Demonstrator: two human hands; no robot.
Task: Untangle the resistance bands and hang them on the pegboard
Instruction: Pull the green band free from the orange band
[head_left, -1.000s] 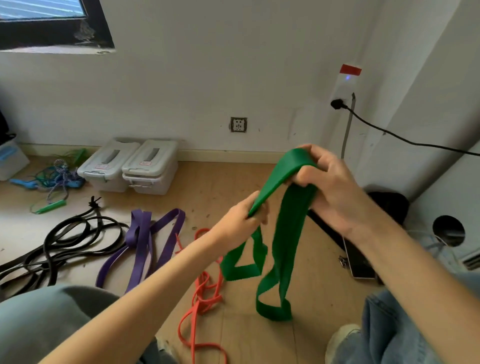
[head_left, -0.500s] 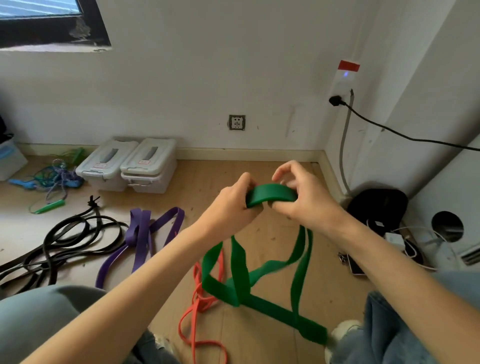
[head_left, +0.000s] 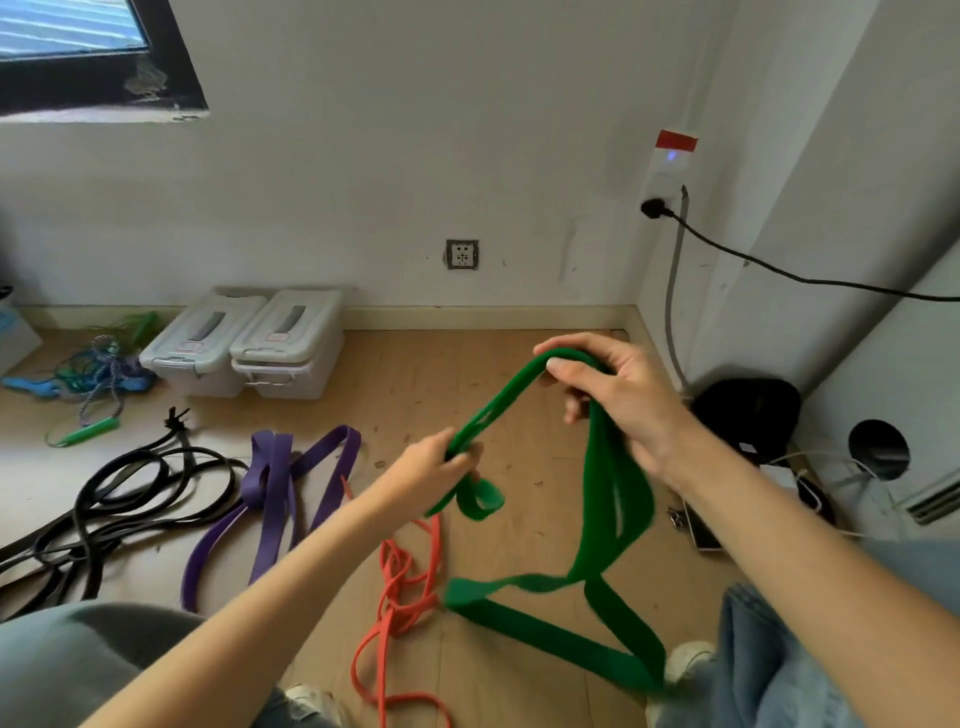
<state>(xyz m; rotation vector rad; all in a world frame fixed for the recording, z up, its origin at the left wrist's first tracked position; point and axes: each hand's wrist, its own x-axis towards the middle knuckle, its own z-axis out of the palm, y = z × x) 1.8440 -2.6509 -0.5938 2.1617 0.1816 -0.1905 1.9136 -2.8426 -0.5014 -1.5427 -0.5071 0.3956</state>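
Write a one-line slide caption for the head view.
Both hands, left hand and right hand, grip a twisted green resistance band above purple, orange and black bands.

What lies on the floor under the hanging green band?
Bare wood floor shows through the green band; the orange band lies just beside it. The person's jeans cover its lowest corner.

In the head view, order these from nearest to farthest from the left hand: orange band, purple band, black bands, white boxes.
From the left hand:
1. Orange band, just below it on the floor.
2. Purple band, to its left.
3. White boxes by the wall and black bands far left: too close to call.
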